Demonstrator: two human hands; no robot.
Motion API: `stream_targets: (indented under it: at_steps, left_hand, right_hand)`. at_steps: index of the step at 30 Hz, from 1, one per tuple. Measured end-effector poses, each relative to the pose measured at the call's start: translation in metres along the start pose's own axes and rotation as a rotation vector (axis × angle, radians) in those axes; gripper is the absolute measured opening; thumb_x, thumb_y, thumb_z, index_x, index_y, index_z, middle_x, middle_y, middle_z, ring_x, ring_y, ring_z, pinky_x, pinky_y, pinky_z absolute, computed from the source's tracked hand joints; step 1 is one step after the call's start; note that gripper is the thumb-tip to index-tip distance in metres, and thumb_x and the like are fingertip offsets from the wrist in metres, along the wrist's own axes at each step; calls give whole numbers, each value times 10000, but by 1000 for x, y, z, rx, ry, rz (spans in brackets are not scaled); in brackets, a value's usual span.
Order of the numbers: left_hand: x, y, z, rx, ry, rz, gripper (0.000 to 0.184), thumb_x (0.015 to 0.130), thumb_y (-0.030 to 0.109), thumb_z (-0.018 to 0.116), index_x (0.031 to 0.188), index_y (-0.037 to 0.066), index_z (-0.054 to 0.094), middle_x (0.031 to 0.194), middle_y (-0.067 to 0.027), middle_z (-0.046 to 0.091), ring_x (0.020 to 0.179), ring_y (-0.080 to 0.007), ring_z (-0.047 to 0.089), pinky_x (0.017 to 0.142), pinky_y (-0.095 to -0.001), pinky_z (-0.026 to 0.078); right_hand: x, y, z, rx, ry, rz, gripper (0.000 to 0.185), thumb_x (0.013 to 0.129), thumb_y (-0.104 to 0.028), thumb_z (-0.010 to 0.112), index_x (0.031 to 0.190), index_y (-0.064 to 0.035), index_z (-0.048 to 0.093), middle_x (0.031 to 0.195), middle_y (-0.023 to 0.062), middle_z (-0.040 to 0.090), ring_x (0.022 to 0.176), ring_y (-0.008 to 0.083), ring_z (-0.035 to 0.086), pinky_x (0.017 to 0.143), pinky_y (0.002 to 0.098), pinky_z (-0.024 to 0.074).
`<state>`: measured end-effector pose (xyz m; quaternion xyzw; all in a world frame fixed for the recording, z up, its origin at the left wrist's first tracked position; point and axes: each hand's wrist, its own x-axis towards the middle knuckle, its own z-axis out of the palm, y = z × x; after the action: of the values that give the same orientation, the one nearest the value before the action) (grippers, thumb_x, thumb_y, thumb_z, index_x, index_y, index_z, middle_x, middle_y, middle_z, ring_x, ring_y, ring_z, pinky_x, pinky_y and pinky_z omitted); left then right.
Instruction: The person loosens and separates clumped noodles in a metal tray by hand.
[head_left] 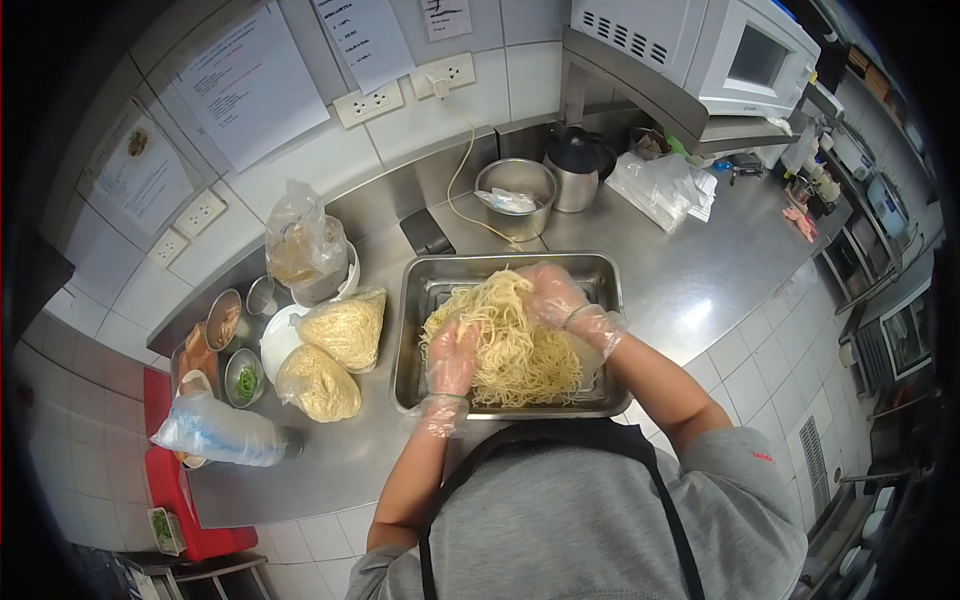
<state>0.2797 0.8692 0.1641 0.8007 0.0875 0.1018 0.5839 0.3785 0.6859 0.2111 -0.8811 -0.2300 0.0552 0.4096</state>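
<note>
A heap of pale yellow noodles (525, 365) lies in a deep rectangular steel tray (400, 380) in front of me. My left hand (452, 362), in a clear plastic glove, grips noodles at the near left side of the heap. My right hand (553, 297), gloved the same way, is closed on noodles at the far right side. A clump is raised between both hands, with strands hanging into the heap. The noodles partly hide the fingertips. Left of the tray sit two plastic bags of noodles (343, 330), closest to my left hand.
Small steel bowls, one with chopped greens (243, 380), stand at the left beside a filled plastic bag (220, 430). Behind the tray are a steel pot (516, 183), a thermal jug (577, 170) and a dangling cable (462, 165). A microwave (745, 60) sits on a shelf at right.
</note>
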Motion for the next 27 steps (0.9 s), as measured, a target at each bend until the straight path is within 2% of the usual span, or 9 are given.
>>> stream_targets:
  at_steps: [3, 5, 7, 9, 13, 14, 17, 21, 27]
  left_hand:
    - [7, -20, -8, -271, 69, -135, 280, 896, 157, 623, 1105, -28, 610, 970, -103, 673, 821, -177, 624, 750, -327, 493]
    - [7, -7, -13, -127, 224, -194, 298, 876, 161, 632, 1103, -30, 614, 981, -105, 671, 846, -199, 629, 785, -337, 493]
    - [14, -35, -20, -379, -34, -205, 435, 848, 158, 640, 1239, -5, 541, 1097, -115, 637, 955, -206, 615, 856, -325, 487]
    - [12, -38, -19, -438, -194, -192, 485, 835, 105, 647, 1287, 16, 498, 1201, -104, 582, 1060, -192, 581, 908, -313, 476]
    - [-6, -19, -9, 537, -235, -104, 773, 763, 107, 711, 1438, -9, 351, 1380, -215, 491, 1270, -298, 489, 1026, -347, 417]
    - [-3, -30, -11, 473, -251, -57, 870, 735, 180, 775, 1451, -28, 327, 1399, -258, 468, 1299, -347, 463, 1047, -354, 397]
    - [-5, -11, -27, 287, -186, -76, 785, 759, 238, 789, 1401, -29, 423, 1316, -230, 556, 1251, -289, 521, 1030, -337, 414]
    - [15, -13, -29, -395, -176, -167, 492, 927, 295, 645, 1293, -19, 546, 1169, -152, 637, 1022, -214, 598, 886, -310, 481]
    - [2, 39, -1, -151, -103, 151, 420, 1009, 308, 478, 1289, -3, 516, 1206, -138, 596, 1071, -220, 566, 937, -334, 436]
  right_hand:
    - [1, 10, -14, -70, 144, 33, 224, 754, -203, 639, 899, -41, 695, 858, 212, 674, 839, 398, 635, 793, 458, 493]
    - [-6, -17, -37, -211, 7, 99, 401, 741, -228, 684, 1115, -88, 648, 1092, 202, 650, 986, 356, 627, 874, 435, 489]
    - [-14, -28, -31, -394, -8, 68, 499, 746, -237, 700, 1218, -108, 606, 1230, 197, 605, 1061, 322, 617, 915, 410, 485]
    - [-25, -20, 0, -487, -60, -305, 664, 723, -261, 726, 1338, -178, 490, 1309, 159, 524, 1202, 326, 516, 971, 459, 446]
    - [-50, 3, 98, -634, -132, -360, 584, 786, -265, 696, 1324, -159, 496, 1247, 159, 543, 1161, 335, 526, 943, 461, 457]
    - [-48, 10, 109, -622, -123, -360, 569, 804, -268, 684, 1327, -155, 490, 1248, 167, 545, 1159, 335, 528, 935, 458, 461]
    - [-24, 21, 98, -147, -252, -150, 474, 853, -248, 625, 1294, -128, 503, 1193, 216, 584, 1123, 368, 556, 907, 463, 469]
    - [-13, 5, 58, -126, -113, -227, 371, 879, -239, 574, 1218, -95, 537, 1057, 238, 635, 1011, 407, 599, 866, 483, 473]
    - [-9, -35, 17, -113, -116, -145, 344, 895, -225, 530, 1175, -26, 538, 998, 256, 637, 953, 438, 595, 826, 505, 467]
